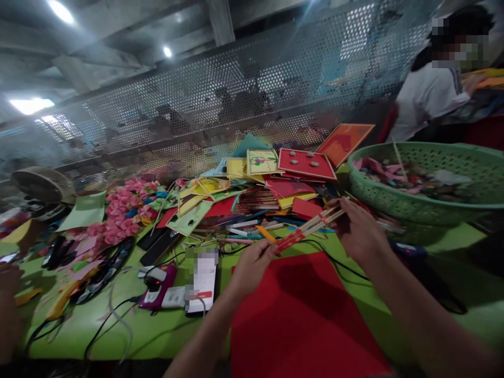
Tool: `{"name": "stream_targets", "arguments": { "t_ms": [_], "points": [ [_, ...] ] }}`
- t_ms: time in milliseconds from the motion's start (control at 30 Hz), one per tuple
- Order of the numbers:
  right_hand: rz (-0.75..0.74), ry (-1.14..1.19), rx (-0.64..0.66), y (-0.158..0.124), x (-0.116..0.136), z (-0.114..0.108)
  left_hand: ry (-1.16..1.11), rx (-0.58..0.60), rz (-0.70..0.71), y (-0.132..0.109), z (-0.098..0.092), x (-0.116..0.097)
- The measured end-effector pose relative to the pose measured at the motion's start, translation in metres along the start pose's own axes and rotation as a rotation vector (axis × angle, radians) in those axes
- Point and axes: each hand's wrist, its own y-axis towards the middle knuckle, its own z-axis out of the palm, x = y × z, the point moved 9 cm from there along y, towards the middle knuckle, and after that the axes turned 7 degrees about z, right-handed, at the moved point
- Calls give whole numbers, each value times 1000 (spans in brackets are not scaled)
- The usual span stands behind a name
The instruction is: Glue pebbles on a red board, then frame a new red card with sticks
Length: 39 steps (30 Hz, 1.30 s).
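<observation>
My left hand [252, 265] and my right hand [356, 231] together hold a small bundle of thin wooden sticks [311, 227] with red-painted ends. The left hand pinches the red lower end, the right hand grips the pale upper end. The sticks slant up to the right above a red sheet of paper [303, 315] that lies on the green table [118, 325] in front of me.
A green plastic basket [425, 202] of scraps stands at the right. Coloured cards [305, 163], pens and pink paper flowers [122, 210] pile up behind. A phone [202, 286], cables and a small fan [43, 186] lie left. Another person [433, 89] works at the far right.
</observation>
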Motion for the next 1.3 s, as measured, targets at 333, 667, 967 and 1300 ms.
{"name": "stream_targets", "arguments": {
  "t_ms": [333,667,967,1300],
  "points": [
    [166,-18,103,-16,-17,25,32,4,8,-2,4,-1],
    [153,43,48,-12,-17,18,33,-9,-9,-11,5,0],
    [82,90,7,-6,-3,8,-7,-60,-19,-15,-3,9],
    [179,-25,52,-16,-15,21,-40,-123,-5,-17,-5,17]
  ]
}}
